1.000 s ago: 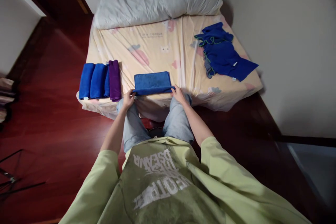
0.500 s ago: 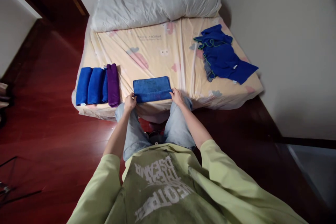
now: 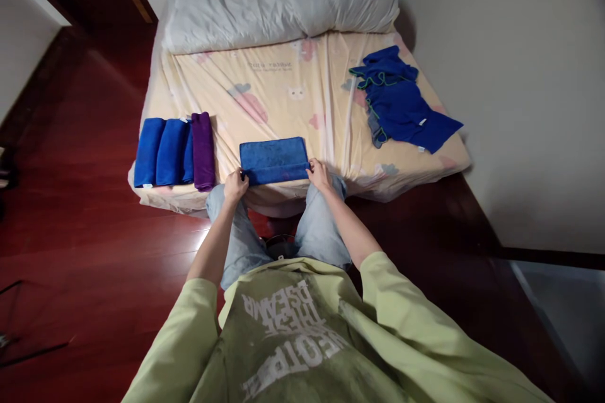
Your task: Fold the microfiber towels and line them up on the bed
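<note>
A blue towel lies at the front edge of the bed, its near side folded over into a strip. My left hand pinches the towel's near left corner. At the near right end, my right hand grips the folded strip between thumb and fingers. To the left, several blue folded towels lie side by side, with a purple folded towel at their right end. A loose heap of blue towels with green edging and white tags is spread at the right of the bed.
The bed has a yellow patterned sheet, and a bulky grey-white quilt is piled at its far side. A wall stands to the right. Thin dark stand legs show on the red floor at lower left.
My view has shifted very slightly. Both hands stay at the towel's near corners, the left a touch further right; the towel looks the same.
</note>
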`<state>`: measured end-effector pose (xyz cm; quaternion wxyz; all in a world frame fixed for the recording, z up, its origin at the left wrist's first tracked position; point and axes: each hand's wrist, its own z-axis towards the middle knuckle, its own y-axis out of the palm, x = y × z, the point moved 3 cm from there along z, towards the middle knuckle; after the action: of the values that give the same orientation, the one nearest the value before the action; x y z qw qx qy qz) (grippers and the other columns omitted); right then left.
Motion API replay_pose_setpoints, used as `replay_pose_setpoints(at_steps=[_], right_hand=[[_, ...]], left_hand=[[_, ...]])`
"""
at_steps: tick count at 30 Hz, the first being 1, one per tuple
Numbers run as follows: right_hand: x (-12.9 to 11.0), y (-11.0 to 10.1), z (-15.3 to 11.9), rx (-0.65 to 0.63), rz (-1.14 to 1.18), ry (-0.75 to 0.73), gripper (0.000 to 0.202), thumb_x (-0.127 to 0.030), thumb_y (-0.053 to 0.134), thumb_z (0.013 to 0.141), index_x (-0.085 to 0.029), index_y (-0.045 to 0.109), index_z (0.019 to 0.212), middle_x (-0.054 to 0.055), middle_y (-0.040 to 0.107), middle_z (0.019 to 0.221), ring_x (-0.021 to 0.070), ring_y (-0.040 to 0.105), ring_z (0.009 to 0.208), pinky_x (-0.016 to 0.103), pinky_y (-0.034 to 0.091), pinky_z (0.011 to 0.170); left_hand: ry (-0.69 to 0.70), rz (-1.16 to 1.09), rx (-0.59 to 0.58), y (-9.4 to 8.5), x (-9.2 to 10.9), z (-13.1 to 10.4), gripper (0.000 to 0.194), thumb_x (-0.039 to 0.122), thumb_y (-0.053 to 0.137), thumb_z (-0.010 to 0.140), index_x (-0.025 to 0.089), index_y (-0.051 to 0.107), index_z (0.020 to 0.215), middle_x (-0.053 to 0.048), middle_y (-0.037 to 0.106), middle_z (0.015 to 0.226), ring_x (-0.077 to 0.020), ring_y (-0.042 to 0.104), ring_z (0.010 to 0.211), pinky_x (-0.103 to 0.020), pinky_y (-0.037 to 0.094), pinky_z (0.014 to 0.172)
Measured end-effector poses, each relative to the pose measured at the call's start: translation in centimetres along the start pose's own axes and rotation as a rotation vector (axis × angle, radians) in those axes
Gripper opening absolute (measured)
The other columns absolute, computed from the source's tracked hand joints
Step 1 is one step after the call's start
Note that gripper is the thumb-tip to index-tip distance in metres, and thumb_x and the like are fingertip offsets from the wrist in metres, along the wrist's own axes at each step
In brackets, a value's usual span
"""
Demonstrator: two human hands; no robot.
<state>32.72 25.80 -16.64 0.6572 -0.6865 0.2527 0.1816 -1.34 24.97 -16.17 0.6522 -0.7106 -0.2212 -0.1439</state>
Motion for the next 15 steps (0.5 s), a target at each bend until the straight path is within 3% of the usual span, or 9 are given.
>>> replay_pose_setpoints(at_steps=[3,6,11,15], right_hand=[[-0.3,-0.4,-0.3,0.053,-0.002,-0.121,0.048,-0.013,0.059,0.088,-0.020,0.063,0.135,0.013,0.067,0.138,0.0255,0.064,0.126,0.041,0.051,0.111],[-0.9,-0.5,-0.7,0.025,-0.027,-0.283,0.051,-0.009,0.056,0.086,-0.020,0.065,0.135,0.012,0.062,0.145,0.0246,0.055,0.137,0.042,0.043,0.121],[-1.2,0.2,-1.1,-0.157,-0.098,-0.420,0.057,-0.009,0.065,0.081,-0.019,0.066,0.137,0.012,0.061,0.149,0.0290,0.051,0.141,0.048,0.037,0.123],[-0.7,0.9,-0.9,-0.202,-0.163,-0.424,0.071,-0.005,0.063,0.078,-0.019,0.059,0.147,0.012,0.054,0.158,0.0301,0.045,0.148,0.052,0.034,0.124]], left_hand=[[0.047,-0.006,0.055,-0.1,0.0,-0.5,0.042,0.024,0.051,0.095,0.019,0.061,0.135,-0.017,0.068,0.132,-0.0300,0.067,0.122,-0.039,0.053,0.106],[0.184,-0.003,0.085,0.0,0.4,-0.9,0.046,0.024,0.053,0.094,0.020,0.058,0.140,-0.016,0.057,0.149,-0.0285,0.054,0.141,-0.040,0.042,0.122],[0.352,0.052,-0.081,1.0,0.7,-1.1,0.058,0.028,0.063,0.089,0.019,0.056,0.146,-0.014,0.054,0.156,-0.0299,0.043,0.150,-0.045,0.032,0.129],[0.387,0.139,-0.122,1.7,0.4,-1.0,0.070,0.016,0.061,0.082,0.016,0.053,0.151,-0.014,0.047,0.162,-0.0321,0.036,0.155,-0.047,0.032,0.129]])
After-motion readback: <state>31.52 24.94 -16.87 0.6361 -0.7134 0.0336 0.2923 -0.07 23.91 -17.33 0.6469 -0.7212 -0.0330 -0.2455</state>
